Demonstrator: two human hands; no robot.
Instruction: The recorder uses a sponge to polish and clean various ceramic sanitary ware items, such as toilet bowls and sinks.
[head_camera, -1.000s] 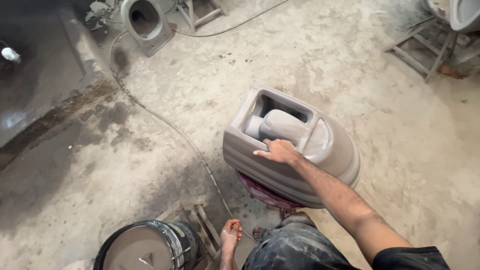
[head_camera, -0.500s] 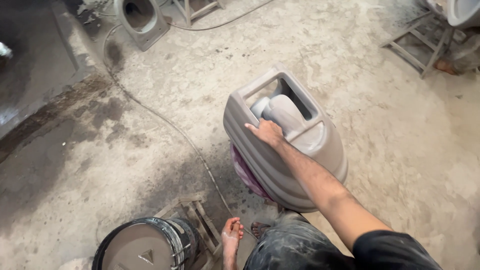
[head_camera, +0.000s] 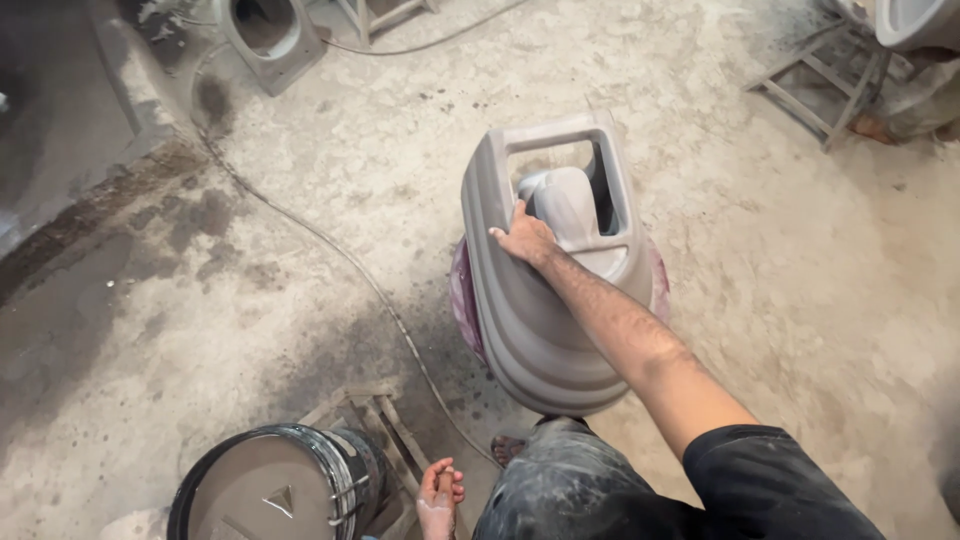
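A dusty concrete floor (head_camera: 300, 200) carried everything, pale with dark damp patches toward the left. A thin cable (head_camera: 340, 250) ran across it from the top down to the lower middle. A bucket (head_camera: 270, 490) of grey liquid stood at the bottom left beside a low wooden stand (head_camera: 375, 420). A metal stand (head_camera: 820, 80) stood at the top right, and a grey clay casting (head_camera: 265, 35) lay at the top left.

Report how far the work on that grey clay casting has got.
Done: the casting looks fully formed, with smooth sides and a cut-out top, and sits over a pink stand. In hand: the right hand grips its rim; the left hand hangs near the bucket. Left: cannot tell from this view.
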